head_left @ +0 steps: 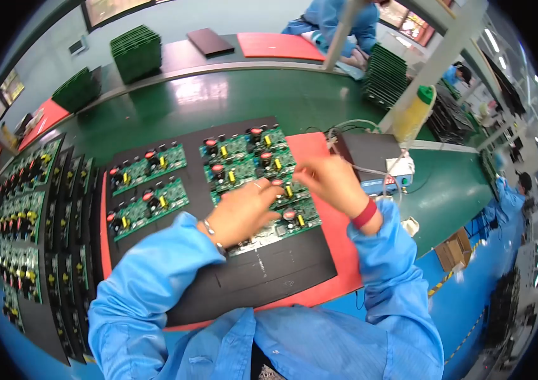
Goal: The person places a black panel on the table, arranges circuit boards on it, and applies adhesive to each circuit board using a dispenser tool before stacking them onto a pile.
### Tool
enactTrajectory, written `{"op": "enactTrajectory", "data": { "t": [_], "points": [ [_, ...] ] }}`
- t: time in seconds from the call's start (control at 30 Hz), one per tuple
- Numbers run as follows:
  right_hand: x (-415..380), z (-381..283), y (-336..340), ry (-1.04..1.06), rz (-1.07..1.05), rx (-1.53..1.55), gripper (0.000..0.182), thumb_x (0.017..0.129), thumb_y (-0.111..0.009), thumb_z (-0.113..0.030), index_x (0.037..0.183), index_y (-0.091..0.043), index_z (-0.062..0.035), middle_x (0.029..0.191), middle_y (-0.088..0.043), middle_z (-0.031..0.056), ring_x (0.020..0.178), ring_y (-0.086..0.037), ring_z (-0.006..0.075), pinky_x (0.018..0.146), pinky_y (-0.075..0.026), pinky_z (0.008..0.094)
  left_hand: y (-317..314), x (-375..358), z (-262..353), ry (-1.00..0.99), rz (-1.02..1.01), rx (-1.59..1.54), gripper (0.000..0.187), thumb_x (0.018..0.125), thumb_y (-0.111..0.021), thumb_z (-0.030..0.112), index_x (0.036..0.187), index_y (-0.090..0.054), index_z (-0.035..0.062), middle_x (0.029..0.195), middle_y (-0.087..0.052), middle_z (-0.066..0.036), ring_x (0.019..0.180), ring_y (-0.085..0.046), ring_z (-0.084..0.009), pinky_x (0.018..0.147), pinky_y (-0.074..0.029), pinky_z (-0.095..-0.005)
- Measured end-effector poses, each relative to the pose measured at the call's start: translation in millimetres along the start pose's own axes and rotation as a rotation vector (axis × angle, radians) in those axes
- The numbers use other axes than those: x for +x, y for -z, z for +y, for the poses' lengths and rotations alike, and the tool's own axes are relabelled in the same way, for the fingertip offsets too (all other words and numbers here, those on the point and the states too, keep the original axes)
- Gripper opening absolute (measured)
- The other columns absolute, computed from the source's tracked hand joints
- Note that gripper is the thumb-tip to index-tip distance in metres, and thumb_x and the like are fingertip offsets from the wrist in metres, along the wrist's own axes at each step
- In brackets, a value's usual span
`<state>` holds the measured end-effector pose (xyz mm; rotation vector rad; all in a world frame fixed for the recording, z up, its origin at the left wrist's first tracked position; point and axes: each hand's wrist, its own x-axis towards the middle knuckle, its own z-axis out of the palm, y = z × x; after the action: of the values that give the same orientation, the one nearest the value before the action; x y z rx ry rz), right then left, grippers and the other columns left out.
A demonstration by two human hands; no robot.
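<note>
Green circuit boards (227, 152) with red, black and yellow parts lie in a block on a black foam sheet (275, 269). My left hand (240, 212), with a ring and a bracelet, is over the lower boards of this block. Its thumb stands apart from its bent fingers, and it hides part of the boards beneath. To its right, my right hand (329, 180), with a red band at the wrist, hovers above the block's right edge. Its fingertips are pinched together and slightly blurred; what they hold, if anything, cannot be made out.
More boards (148, 206) lie on the foam's left side. A rack of board-laden black panels (22, 234) stands at far left. Right of the red mat (307, 149) are a blue-fronted device (379, 185) and a yellow bottle (416, 114). Co-workers in blue sit farther off.
</note>
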<state>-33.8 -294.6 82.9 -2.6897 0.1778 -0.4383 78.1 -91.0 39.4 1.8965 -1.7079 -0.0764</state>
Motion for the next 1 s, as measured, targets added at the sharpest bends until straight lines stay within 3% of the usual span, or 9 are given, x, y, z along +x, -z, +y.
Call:
{"op": "enactTrajectory", "data": {
  "t": [0.03,0.07,0.13,0.23,0.33,0.47,0.67,0.87,1.0],
  "points": [
    [14.1,6.2,-4.0,0.045,0.016,0.017,0.014,0.085,-0.071,-0.022,0.092,-0.073,-0.0092,0.068,-0.069,0.0098,0.063,-0.067,0.0305,0.058,-0.051,0.0428,-6.8,-5.5,10.9,0.025,0.015,0.009,0.048,0.085,-0.073,0.021,0.128,-0.057,0.0094,0.117,-0.057,-0.014,0.104,-0.061,-0.0337,0.085,-0.053,-0.0425],
    [29.0,10.7,-11.9,0.029,-0.012,0.011,0.019,0.086,-0.071,-0.02,0.1,-0.07,-0.0076,0.08,-0.069,0.0119,0.074,-0.068,0.0327,0.066,-0.053,0.0429,-14.4,-7.6,20.3,0.043,0.029,0.018,0.047,0.085,-0.072,0.021,0.128,-0.057,0.0087,0.119,-0.056,-0.015,0.106,-0.06,-0.0335,0.086,-0.053,-0.0425],
    [61.0,28.1,-41.4,0.237,0.184,-0.038,0.024,0.086,-0.073,-0.02,0.108,-0.069,-0.0107,0.087,-0.064,0.0115,0.077,-0.065,0.0278,0.07,-0.052,0.0384,-36.1,-5.2,25.5,0.035,0.16,0.105,0.047,0.086,-0.071,0.02,0.129,-0.057,0.0087,0.119,-0.054,-0.016,0.109,-0.058,-0.0335,0.086,-0.053,-0.0431],
    [101.1,50.1,-77.7,0.197,0.135,0.037,0.032,0.087,-0.072,-0.021,0.118,-0.068,-0.0164,0.094,-0.06,0.0121,0.085,-0.064,0.0304,0.077,-0.052,0.0395,-42.8,6.5,26.5,0.139,0.201,0.135,0.042,0.088,-0.069,0.018,0.127,-0.058,0.0079,0.12,-0.052,-0.018,0.106,-0.058,-0.0347,0.085,-0.053,-0.0435],
    [135.2,67.8,-97.8,0.193,0.052,0.096,0.03,0.086,-0.072,-0.025,0.116,-0.069,-0.0207,0.1,-0.063,0.0126,0.093,-0.064,0.0357,0.083,-0.052,0.0442,-50.1,22.0,13.0,0.245,0.212,0.187,0.039,0.088,-0.067,0.016,0.125,-0.058,0.0084,0.118,-0.052,-0.018,0.105,-0.058,-0.0354,0.081,-0.054,-0.0444],
    [160.7,82.1,-103.7,0.339,-0.09,0.064,0.026,0.081,-0.074,-0.026,0.105,-0.073,-0.0151,0.093,-0.067,0.0146,0.094,-0.065,0.036,0.084,-0.052,0.0454,-53.5,55.6,-9.6,0.302,0.276,0.351,0.041,0.082,-0.067,0.011,0.122,-0.056,0.0078,0.117,-0.051,-0.018,0.102,-0.06,-0.0346,0.078,-0.056,-0.0441],
    [155.4,70.0,-95.3,0.319,-0.102,-0.103,0.022,0.08,-0.068,-0.017,0.101,-0.072,-0.0142,0.098,-0.066,0.0134,0.097,-0.066,0.0357,0.085,-0.053,0.0446,-59.6,86.9,-44.9,0.389,0.259,0.414,0.015,0.081,-0.063,0.004,0.094,-0.064,-0.0028,0.116,-0.056,-0.02,0.095,-0.064,-0.0364,0.077,-0.057,-0.0469],
    [163.3,67.2,-79.9,0.317,-0.24,-0.172,0.029,0.074,-0.076,-0.021,0.101,-0.073,-0.0102,0.096,-0.071,0.0135,0.094,-0.067,0.0346,0.083,-0.054,0.0435,-60.7,85.5,-51.8,0.259,0.239,0.405,0.014,0.08,-0.063,-0.002,0.094,-0.061,-0.004,0.107,-0.058,-0.021,0.09,-0.065,-0.0374,0.073,-0.055,-0.0476],
    [175.2,83.9,-75.2,0.263,-0.231,-0.051,0.03,0.071,-0.078,-0.023,0.098,-0.076,-0.0105,0.093,-0.073,0.0133,0.089,-0.07,0.0335,0.082,-0.055,0.0419,-42.6,87.1,-26.0,0.155,0.237,0.524,0.016,0.076,-0.061,-0.005,0.092,-0.061,-0.0054,0.107,-0.057,-0.019,0.094,-0.064,-0.0321,0.072,-0.059,-0.0418]
  ]
}}
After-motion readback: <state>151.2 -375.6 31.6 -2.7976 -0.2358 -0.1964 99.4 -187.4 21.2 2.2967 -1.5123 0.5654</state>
